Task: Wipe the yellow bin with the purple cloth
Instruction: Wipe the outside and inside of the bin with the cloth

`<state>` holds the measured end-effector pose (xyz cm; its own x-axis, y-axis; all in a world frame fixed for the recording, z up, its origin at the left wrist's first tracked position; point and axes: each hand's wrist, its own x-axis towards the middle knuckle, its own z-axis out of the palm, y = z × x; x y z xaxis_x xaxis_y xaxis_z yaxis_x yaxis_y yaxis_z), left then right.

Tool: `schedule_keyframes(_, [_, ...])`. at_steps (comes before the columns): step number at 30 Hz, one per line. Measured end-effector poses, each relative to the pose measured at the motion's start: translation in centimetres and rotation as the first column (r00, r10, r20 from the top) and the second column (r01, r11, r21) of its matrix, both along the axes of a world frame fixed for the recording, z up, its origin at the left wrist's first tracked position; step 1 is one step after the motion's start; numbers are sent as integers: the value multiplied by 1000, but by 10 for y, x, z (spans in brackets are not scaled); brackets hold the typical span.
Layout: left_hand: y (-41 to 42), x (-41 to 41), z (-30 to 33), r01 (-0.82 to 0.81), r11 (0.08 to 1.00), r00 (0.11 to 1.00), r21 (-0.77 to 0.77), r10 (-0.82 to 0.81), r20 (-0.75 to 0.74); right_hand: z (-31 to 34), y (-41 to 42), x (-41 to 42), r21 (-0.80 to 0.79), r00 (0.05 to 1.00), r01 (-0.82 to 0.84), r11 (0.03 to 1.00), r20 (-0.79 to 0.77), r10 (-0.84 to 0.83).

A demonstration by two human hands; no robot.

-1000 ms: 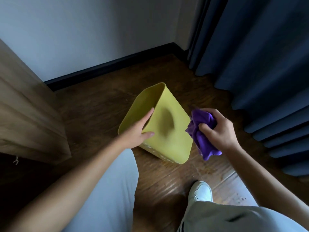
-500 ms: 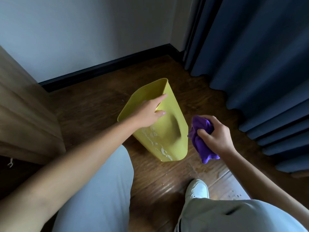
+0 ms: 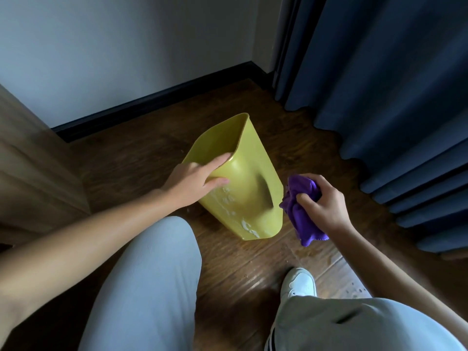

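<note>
The yellow bin (image 3: 250,183) stands tilted on the wooden floor, its mouth turned away from me toward the far left. White wet smears run down the side facing me. My left hand (image 3: 195,181) grips the near rim, fingers over the edge and thumb on the outer wall. My right hand (image 3: 324,203) holds the bunched purple cloth (image 3: 300,209) just right of the bin's lower corner; whether the cloth touches the bin I cannot tell.
Dark blue curtains (image 3: 379,84) hang along the right. A wooden cabinet side (image 3: 33,168) stands at the left, a white wall with black skirting (image 3: 157,100) behind. My knees and a white shoe (image 3: 300,282) are close below; wet spots mark the floor (image 3: 311,257).
My left hand shifted from the bin's side up to its rim, and the bin turned so the smeared side faces me. The right hand with the cloth drew slightly away from the bin.
</note>
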<state>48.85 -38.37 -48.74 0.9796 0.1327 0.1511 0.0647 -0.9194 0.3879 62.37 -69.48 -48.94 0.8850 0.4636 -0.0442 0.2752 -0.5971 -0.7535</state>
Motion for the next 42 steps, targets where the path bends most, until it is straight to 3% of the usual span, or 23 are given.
schedule_keyframes(2, [4,-10,-6,23,1000,998,-3,-23,60,-4,-1,-2,-5,1000,-4,1000,-2,4])
schedule_keyframes(6, [5,-21,-28,40,979,996,-200,-24,81,-10,-2,-5,-15,999,-29,999,-14,29])
schedule_keyframes(9, [-3,-23,-34,38,964,994,-262,-10,105,-13,-1,-8,-27,999,-30,999,-39,29])
schedule_keyframes(16, [-17,-10,-36,49,955,986,-291,0,166,-13,-3,-12,-10,999,23,1000,-41,-23])
schedule_keyframes(25, [-21,31,-1,31,980,972,-197,17,236,-16,-7,-20,27,995,74,997,-72,-71])
schedule_keyframes(30, [-25,69,39,-59,955,998,-290,67,16,-20,-8,-21,51,991,110,993,-82,-106])
schedule_keyframes(33, [-18,78,50,14,906,997,-422,-46,-67,-19,-8,-21,69,990,114,991,-89,-108])
schedule_keyframes(37, [-1,62,40,30,927,939,-373,-155,-308,-21,-11,-20,88,988,129,988,-96,-120])
schedule_keyframes(42, [-4,43,28,45,900,963,-434,-155,-220,-17,-11,-21,103,986,140,985,-101,-130])
